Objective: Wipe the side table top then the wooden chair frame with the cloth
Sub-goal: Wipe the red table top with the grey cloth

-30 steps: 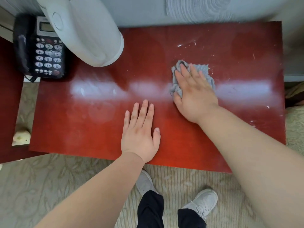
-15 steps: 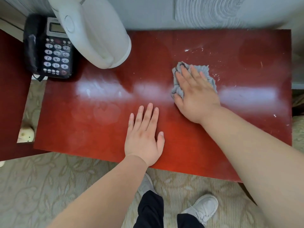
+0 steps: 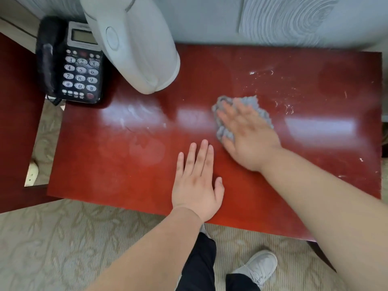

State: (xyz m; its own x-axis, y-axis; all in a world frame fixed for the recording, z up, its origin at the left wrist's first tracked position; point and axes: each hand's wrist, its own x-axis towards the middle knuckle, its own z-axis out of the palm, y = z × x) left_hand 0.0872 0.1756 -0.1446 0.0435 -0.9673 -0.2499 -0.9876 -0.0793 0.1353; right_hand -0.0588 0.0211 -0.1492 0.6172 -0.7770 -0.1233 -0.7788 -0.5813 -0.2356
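Observation:
The glossy red-brown side table top fills the middle of the view. A crumpled grey cloth lies on it right of centre, pressed flat under my right hand, which is blurred. My left hand rests palm down on the table near the front edge, fingers spread, holding nothing. White dust specks and streaks show on the table behind and to the right of the cloth. A red-brown wooden frame piece stands at the far left.
A black desk phone sits at the table's back left corner. A white lamp base stands beside it. A grey patterned wall runs behind. Beige carpet and my white shoes lie below the front edge.
The view has shifted, so the table sits lower and further right in frame. My right hand with the cloth is now blurred and has slid slightly toward me on the table. The left hand stays planted.

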